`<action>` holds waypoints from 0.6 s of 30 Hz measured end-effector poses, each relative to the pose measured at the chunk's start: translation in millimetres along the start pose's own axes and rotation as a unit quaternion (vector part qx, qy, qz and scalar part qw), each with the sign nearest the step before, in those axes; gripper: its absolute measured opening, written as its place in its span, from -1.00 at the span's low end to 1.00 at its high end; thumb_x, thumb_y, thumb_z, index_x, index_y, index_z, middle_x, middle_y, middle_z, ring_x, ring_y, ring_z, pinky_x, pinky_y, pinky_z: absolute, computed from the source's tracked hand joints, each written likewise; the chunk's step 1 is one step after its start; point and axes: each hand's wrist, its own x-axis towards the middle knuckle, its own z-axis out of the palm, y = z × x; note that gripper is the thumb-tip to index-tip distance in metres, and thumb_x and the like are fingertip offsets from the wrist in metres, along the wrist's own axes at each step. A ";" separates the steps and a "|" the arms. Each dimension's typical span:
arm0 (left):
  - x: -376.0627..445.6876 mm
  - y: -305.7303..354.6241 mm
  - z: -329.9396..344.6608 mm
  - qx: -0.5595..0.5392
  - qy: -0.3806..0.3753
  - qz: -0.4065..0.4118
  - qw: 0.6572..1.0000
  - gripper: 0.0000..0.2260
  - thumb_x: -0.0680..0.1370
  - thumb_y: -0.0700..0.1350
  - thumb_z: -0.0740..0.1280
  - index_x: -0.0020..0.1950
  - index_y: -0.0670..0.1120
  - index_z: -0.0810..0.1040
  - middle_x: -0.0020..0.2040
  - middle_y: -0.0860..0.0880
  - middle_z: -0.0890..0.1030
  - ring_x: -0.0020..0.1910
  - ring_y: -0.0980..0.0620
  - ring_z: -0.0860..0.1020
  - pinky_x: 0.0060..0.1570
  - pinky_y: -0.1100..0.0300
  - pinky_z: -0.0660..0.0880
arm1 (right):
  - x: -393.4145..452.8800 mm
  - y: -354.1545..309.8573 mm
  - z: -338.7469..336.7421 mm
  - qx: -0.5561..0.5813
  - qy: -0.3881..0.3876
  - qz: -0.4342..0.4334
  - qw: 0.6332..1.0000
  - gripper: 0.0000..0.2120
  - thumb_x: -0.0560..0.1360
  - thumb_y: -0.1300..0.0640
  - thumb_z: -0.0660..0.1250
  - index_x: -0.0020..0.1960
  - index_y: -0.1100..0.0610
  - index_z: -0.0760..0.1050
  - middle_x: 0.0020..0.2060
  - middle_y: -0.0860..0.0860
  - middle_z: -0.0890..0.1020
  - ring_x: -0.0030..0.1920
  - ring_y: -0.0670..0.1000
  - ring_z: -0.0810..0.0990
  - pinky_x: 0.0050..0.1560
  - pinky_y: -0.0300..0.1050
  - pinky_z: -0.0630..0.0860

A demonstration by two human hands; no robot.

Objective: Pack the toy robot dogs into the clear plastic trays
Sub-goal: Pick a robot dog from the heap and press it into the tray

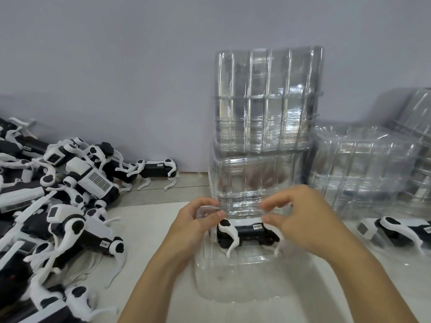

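Observation:
A black-and-white toy robot dog (247, 235) lies on its side in a clear plastic tray (235, 283) in front of me. My left hand (198, 224) grips the dog's left end and the tray's rim, fingers curled. My right hand (305, 220) pinches the dog's right end, thumb on its white top. A heap of loose robot dogs (58, 206) fills the left side. Another dog (396, 231) lies packed in a tray at the far right.
Stacks of empty clear trays (265, 127) stand against the grey wall behind my hands, with more stacks (368, 169) to the right. One dog (158, 171) stands alone by the wall. Pale tabletop (149, 229) shows between the heap and the tray.

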 end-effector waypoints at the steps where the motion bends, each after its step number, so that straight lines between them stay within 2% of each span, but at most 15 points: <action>1: 0.1 0.2 0.1 0.002 -0.001 0.000 1.000 -0.77 0.38 -0.05 0.52 0.02 0.02 0.66 -0.01 -0.04 0.72 0.03 -0.04 0.65 0.21 0.02 0.47 | -0.6 3.3 -3.0 -0.003 0.005 0.011 1.000 -0.85 0.39 0.04 0.59 -0.15 -0.20 0.69 -0.12 -0.28 0.64 -0.05 -0.32 0.54 -0.11 -0.36 0.38; 2: 0.3 0.4 0.5 0.003 0.000 0.001 1.000 -0.76 0.35 -0.03 0.51 0.01 0.03 0.67 -0.01 -0.04 0.72 0.03 -0.04 0.65 0.22 0.01 0.47 | -1.0 6.1 -4.7 0.002 0.002 0.021 1.000 -0.87 0.38 0.03 0.60 -0.21 -0.19 0.70 -0.18 -0.29 0.64 -0.10 -0.32 0.53 -0.14 -0.32 0.37; 5: 0.9 0.2 0.6 -0.003 0.002 0.000 1.000 -0.76 0.36 -0.05 0.54 0.01 0.02 0.67 -0.01 -0.04 0.71 0.00 -0.02 0.65 0.22 -0.01 0.48 | 0.6 10.7 -4.8 0.029 -0.020 0.037 0.999 -0.89 0.38 0.05 0.60 -0.27 -0.12 0.71 -0.43 -0.39 0.57 -0.31 -0.44 0.49 -0.28 -0.34 0.28; 8: 0.8 -1.1 0.2 -0.009 -0.002 -0.002 1.000 -0.75 0.37 -0.06 0.54 0.02 0.00 0.66 -0.02 -0.06 0.71 -0.03 -0.01 0.65 0.17 0.02 0.47 | 3.2 12.2 -1.7 0.041 -0.005 0.043 0.998 -0.85 0.37 0.10 0.61 -0.29 -0.12 0.71 -0.40 -0.34 0.61 -0.30 -0.46 0.49 -0.26 -0.36 0.31; 12: 0.0 -0.3 0.6 -0.005 -0.004 0.004 1.000 -0.77 0.40 -0.08 0.53 0.03 -0.01 0.66 0.00 -0.09 0.71 -0.02 -0.01 0.65 0.20 0.03 0.45 | 5.1 13.9 2.0 0.029 0.016 0.047 0.998 -0.82 0.39 0.11 0.59 -0.31 -0.12 0.70 -0.31 -0.27 0.64 -0.21 -0.31 0.55 -0.25 -0.44 0.30; 14: 0.1 0.1 1.1 0.001 -0.005 0.006 1.000 -0.74 0.33 0.00 0.52 0.00 0.03 0.67 -0.02 -0.05 0.71 -0.03 0.01 0.65 0.18 0.03 0.47 | 5.4 14.3 1.4 0.029 0.002 0.046 0.999 -0.85 0.39 0.10 0.59 -0.29 -0.11 0.71 -0.33 -0.26 0.64 -0.25 -0.33 0.54 -0.26 -0.42 0.31; 18: 0.8 -0.9 1.1 0.004 -0.011 0.011 1.000 -0.77 0.32 0.01 0.52 -0.04 0.09 0.67 -0.03 -0.04 0.72 -0.01 -0.02 0.67 0.20 -0.01 0.48 | 3.3 14.5 -2.1 0.020 -0.013 0.034 0.999 -0.88 0.40 0.08 0.58 -0.26 -0.11 0.71 -0.32 -0.21 0.64 -0.30 -0.43 0.49 -0.31 -0.42 0.31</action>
